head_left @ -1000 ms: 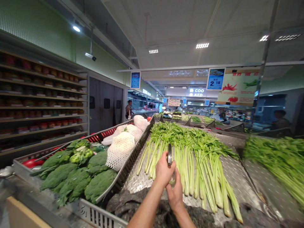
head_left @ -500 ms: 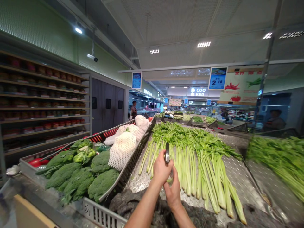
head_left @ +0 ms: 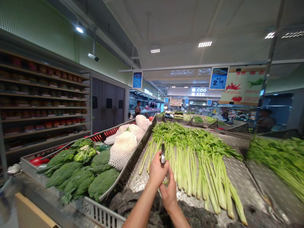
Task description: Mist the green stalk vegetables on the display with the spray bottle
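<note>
My left hand is closed around a small black-and-silver knife-like tool, which points up and away from me. Just below and to the right, my right hand has its fingers bent in against the left; what lies between them is hidden. Both hands are held over the near left part of a celery bunch spread, leaves to the back and pale stalks toward me. The stalks lie on a patterned metal shelf. A dark crumpled cloth-like heap runs along the shelf's near edge.
To the left stands a grey crate with broccoli and white net-wrapped produce. A mirror-like panel borders the shelf on the right. Jar shelves line the left wall. A person stands far back.
Both hands have shifted slightly left together, and the tool with them. The celery and crate have stayed in place. The far person looks a little further right.
</note>
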Demonstrator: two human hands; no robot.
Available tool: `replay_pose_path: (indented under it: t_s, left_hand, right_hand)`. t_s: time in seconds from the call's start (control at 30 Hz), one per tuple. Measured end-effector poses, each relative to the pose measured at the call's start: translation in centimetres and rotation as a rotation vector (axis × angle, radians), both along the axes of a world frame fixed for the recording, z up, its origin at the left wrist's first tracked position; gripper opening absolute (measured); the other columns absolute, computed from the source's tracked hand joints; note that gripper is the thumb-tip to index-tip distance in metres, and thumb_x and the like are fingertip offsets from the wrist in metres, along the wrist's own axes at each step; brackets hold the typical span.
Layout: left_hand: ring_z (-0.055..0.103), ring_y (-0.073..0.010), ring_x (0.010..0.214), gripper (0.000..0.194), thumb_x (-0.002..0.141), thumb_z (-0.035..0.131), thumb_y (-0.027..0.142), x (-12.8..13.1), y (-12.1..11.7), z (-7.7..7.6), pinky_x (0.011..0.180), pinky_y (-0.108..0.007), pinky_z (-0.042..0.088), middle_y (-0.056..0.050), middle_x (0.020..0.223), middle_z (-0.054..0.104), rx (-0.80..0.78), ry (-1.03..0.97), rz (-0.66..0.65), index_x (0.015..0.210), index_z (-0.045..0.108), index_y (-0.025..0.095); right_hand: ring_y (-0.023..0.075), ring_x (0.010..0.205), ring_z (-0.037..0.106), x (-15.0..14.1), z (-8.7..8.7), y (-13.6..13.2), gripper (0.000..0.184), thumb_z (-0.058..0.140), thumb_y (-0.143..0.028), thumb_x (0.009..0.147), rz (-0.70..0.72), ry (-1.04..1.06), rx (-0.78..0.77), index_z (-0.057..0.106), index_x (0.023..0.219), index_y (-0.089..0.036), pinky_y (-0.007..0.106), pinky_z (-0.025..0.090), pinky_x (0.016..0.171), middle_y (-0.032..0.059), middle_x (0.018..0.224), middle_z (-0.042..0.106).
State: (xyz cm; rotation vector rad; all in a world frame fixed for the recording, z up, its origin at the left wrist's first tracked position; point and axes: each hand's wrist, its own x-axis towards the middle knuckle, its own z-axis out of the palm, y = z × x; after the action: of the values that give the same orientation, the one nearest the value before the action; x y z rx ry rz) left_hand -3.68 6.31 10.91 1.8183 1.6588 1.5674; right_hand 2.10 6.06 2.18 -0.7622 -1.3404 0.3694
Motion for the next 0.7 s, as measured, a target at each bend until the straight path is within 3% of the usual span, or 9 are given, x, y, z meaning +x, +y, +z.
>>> replay_pose_path:
  t_s: [0.33,0.5,0.7]
  left_hand:
    - [0.054,-0.0183,0.084,0.043,0.07,0.047,0.031,-0.17,-0.24,-0.4,0.075,-0.029,0.039,-0.007,0.094,0.058,-0.017,-0.022,-0.004,0.109,0.044,0.015]
    - [0.054,-0.0141,0.07,0.032,0.069,0.048,0.028,0.04,0.2,-0.48,0.064,-0.025,0.039,-0.002,0.08,0.06,-0.038,-0.001,-0.012,0.1,0.049,0.018]
    - [0.054,-0.0157,0.073,0.037,0.068,0.049,0.032,0.68,0.59,-0.19,0.066,-0.026,0.038,-0.003,0.083,0.059,-0.067,0.036,0.019,0.103,0.047,0.018]
  right_hand:
    - [0.0256,0.111,0.04,-0.15,-0.83,-0.16,0.063,0.048,-0.039,0.067,0.01,0.002,-0.03,0.034,0.122,-0.011,0.041,0.032,0.093,0.0137,0.121,0.043]
    - [0.0249,0.111,0.041,-0.01,-0.64,-0.17,0.061,0.048,-0.04,0.068,-0.02,0.003,-0.055,0.034,0.121,-0.012,0.041,0.033,0.092,0.0139,0.119,0.045]
    - [0.0252,0.113,0.039,0.66,-0.24,-0.09,0.061,0.048,-0.041,0.068,-0.026,0.015,-0.075,0.035,0.12,-0.011,0.042,0.029,0.094,0.0145,0.12,0.044]
